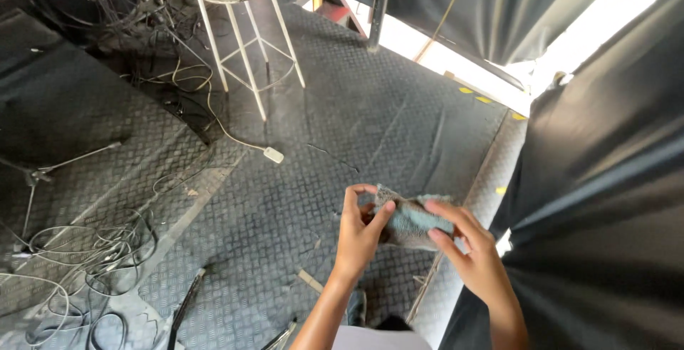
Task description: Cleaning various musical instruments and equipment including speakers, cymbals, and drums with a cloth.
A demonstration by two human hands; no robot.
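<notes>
1. I see a dark floor (370, 129) of raised diamond-pattern plate filling most of the frame, scuffed and dusty.
2. The cloth (412, 218) sits at lower centre of the frame, held in the air between both hands: a small, crumpled piece, grey-brown with a teal patch, rough and fuzzy-looking.
3. My left hand (360, 232) pinches the cloth's left edge, thumb and fingers curled closed on it, forearm rising from the bottom edge.
4. My right hand (470, 250) grips the right side, fingers bent over the top.
5. A white wire-frame stool (239, 8) stands at upper left; thin cables (85, 250) tangle at lower left; black sheeting (605, 200) hangs at right.
</notes>
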